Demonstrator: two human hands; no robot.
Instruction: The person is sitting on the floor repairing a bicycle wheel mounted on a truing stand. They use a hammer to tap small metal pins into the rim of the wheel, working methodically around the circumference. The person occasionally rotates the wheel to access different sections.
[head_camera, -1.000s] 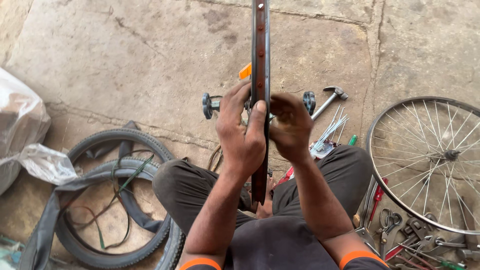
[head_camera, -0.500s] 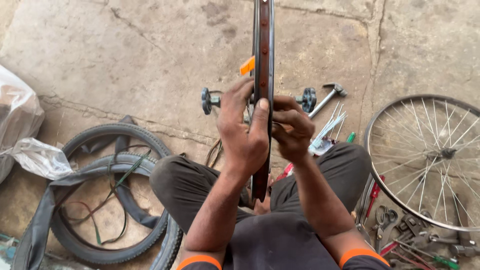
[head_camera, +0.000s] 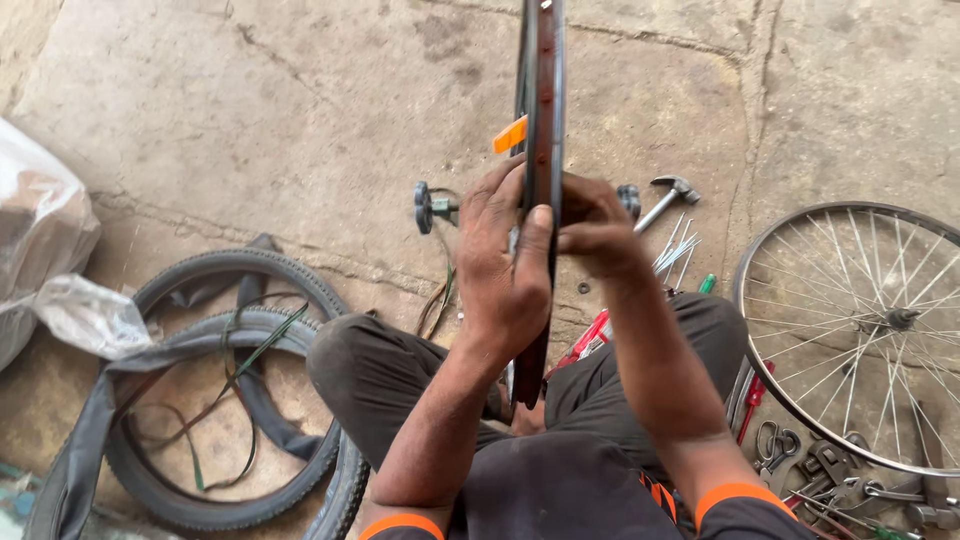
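Both hands, left (head_camera: 505, 265) and right (head_camera: 600, 235), grip an upright bicycle rim (head_camera: 541, 120) over a cracked concrete floor (head_camera: 300, 130) strewn with tyres (head_camera: 215, 400), tools (head_camera: 850, 480) and a spoked wheel (head_camera: 860, 330).

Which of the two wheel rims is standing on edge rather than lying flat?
The rim gripped by both hands, left hand and right hand, stands upright. The spoked wheel lies flat on the floor at right.

Since 1 second ago the right hand (head_camera: 598, 232) has drawn its fingers in from a flat spread over the rim (head_camera: 541, 150) into a pinch at the rim's right edge. The left hand (head_camera: 505, 262) has shifted little, thumb laid along the rim. The view has tipped slightly, the plastic bag (head_camera: 45, 235) sitting farther left.
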